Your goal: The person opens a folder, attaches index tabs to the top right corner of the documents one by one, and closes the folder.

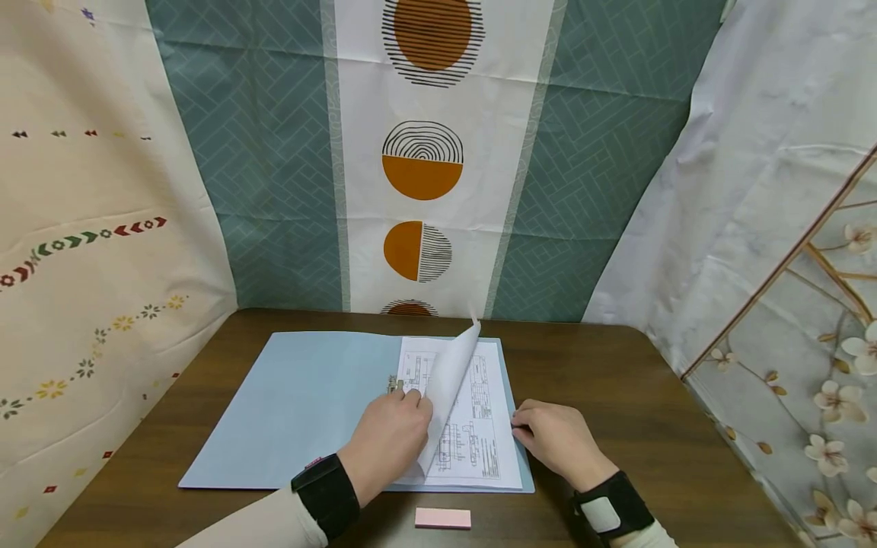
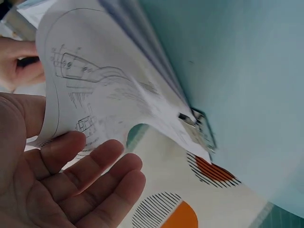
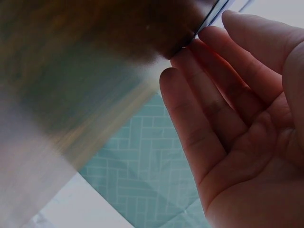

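Observation:
A light blue folder [image 1: 301, 411] lies spread open on the table, a stack of printed drawing sheets [image 1: 473, 449] on its right half. My left hand [image 1: 389, 435] pinches a lifted sheet [image 1: 447, 380] between thumb and fingers near its lower left. That sheet curls up and leftward; its underside drawings show in the left wrist view. A metal clip [image 2: 197, 128] sits at the folder's spine, partly behind my left hand in the head view. My right hand [image 1: 556, 441] touches the folder's right edge with fairly straight fingertips, also seen in the right wrist view.
A small pink block [image 1: 442, 518] lies on the brown table [image 1: 589, 365] in front of the folder, between my forearms. Patterned cloths [image 1: 274, 152] hang behind the table and at both sides.

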